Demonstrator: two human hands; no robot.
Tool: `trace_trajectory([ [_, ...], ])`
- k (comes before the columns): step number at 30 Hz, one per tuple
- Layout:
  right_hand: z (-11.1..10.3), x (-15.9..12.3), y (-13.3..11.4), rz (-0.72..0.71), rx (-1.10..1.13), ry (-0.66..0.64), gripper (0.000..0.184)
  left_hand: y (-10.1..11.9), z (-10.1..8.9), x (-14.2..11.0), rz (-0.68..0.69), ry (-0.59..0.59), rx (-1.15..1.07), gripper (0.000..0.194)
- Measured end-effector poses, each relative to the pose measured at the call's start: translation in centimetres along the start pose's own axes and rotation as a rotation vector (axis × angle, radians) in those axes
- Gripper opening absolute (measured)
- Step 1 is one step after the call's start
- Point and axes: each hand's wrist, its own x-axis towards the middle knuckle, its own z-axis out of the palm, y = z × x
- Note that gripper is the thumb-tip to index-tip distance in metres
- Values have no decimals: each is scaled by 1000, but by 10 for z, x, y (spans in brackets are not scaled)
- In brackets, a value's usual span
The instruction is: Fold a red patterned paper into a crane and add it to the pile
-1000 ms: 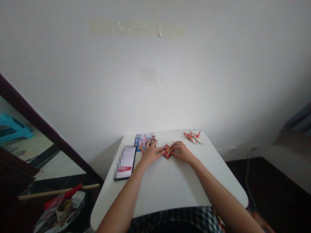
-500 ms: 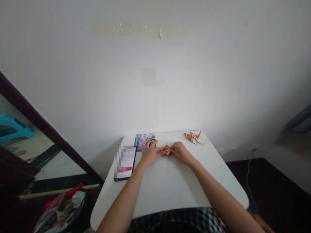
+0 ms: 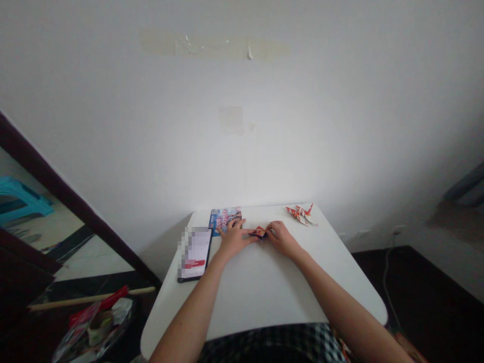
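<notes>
A small folded red printed paper (image 3: 259, 232) lies on the white table (image 3: 264, 282) near its far edge. My left hand (image 3: 233, 237) rests flat beside it, fingers spread, with the index fingertip pressing on the paper's left side. My right hand (image 3: 280, 236) pinches the paper's right side, fingers curled together. A finished red and white folded paper figure (image 3: 301, 213) sits at the table's far right corner.
A phone (image 3: 195, 253) lies at the table's left edge. A blue printed leaflet (image 3: 223, 217) lies behind my left hand. The white wall stands right behind the table. On the floor at left lie a wooden stick (image 3: 91, 298) and a bag of clutter (image 3: 94, 325).
The red paper has been folded flatter and looks narrower than a second ago. My right hand has shifted slightly left over it. My left hand has stayed put.
</notes>
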Motion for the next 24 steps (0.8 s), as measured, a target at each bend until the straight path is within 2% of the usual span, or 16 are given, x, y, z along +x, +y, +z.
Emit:
trace_trajectory([
  [9, 1, -1, 3, 19, 11, 20, 14, -2, 3, 2, 17, 19, 1, 56],
  [12, 5, -1, 5, 35, 1, 38, 16, -2, 3, 2, 27, 24, 8, 55],
  [17, 14, -1, 3, 30, -55, 171, 18, 1, 1, 1, 33, 25, -9, 53],
  [24, 20, 2, -3, 56, -128, 193, 19, 2, 2, 0, 34, 4, -6, 55],
])
